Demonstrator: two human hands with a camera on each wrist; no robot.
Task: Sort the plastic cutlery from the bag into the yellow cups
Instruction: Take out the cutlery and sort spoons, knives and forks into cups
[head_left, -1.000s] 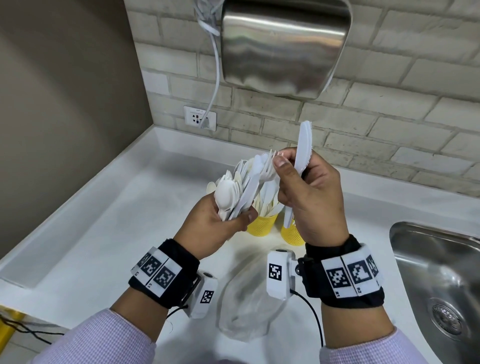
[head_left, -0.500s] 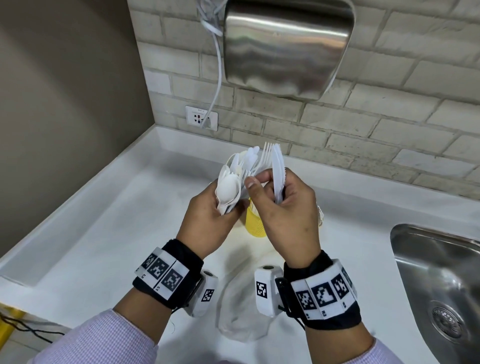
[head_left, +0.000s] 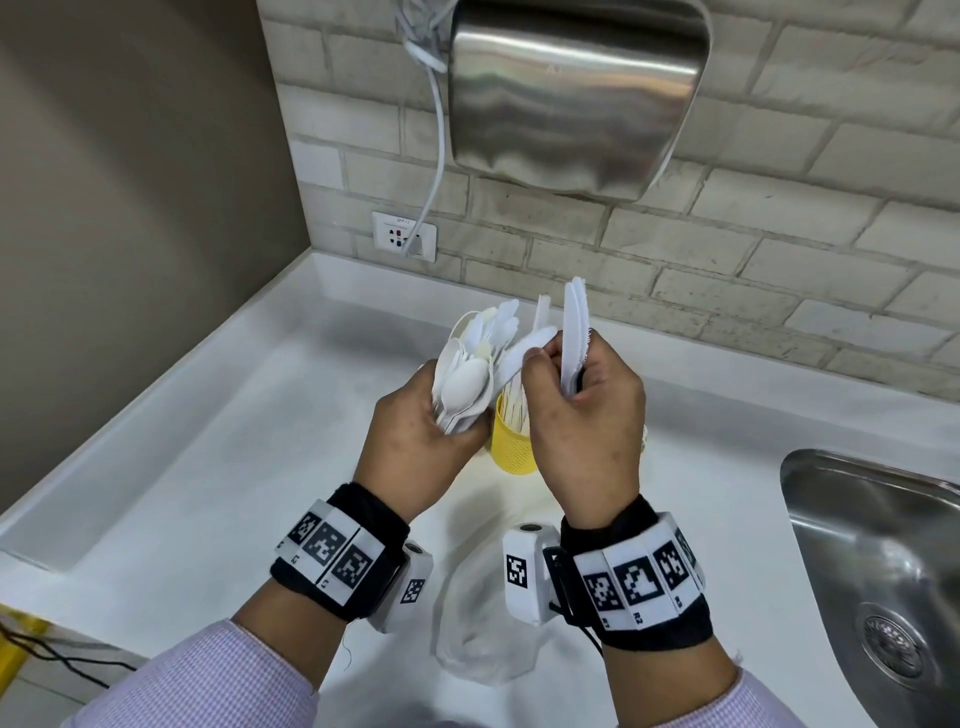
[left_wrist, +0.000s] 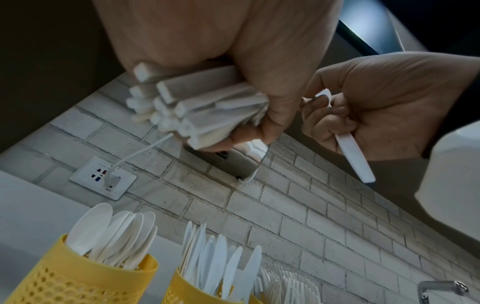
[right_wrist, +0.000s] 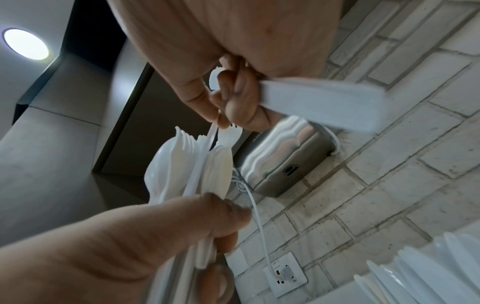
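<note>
Left hand: your left hand is curled tight round a bundle of white cutlery, just left of the yellow cup and above the counter.
Bundle: spoon bowls and fork tines fan upward in the head view; the square handle ends stick out below your fist in the left wrist view.
Right hand: your right hand sits just right of and above that cup, fingers curled round white knives that stand upright, serrated edges to the right.
Thumb and forefinger: these pinch the tip of another piece that reaches across from the bundle; which kind of piece, you cannot tell.
Cups: in the left wrist view one yellow cup holds spoons, the next cup to its right holds knives, and forks stand further right; their own cup is hardly seen.
Bag: the clear plastic bag lies slack on the counter, nearer to you than the cup, between your wrists.
Sink: a steel sink is sunk in the counter well right of the cup.
Wall: a steel hand dryer hangs high behind the cup; its white cord runs down to a socket behind and left of the cup.
</note>
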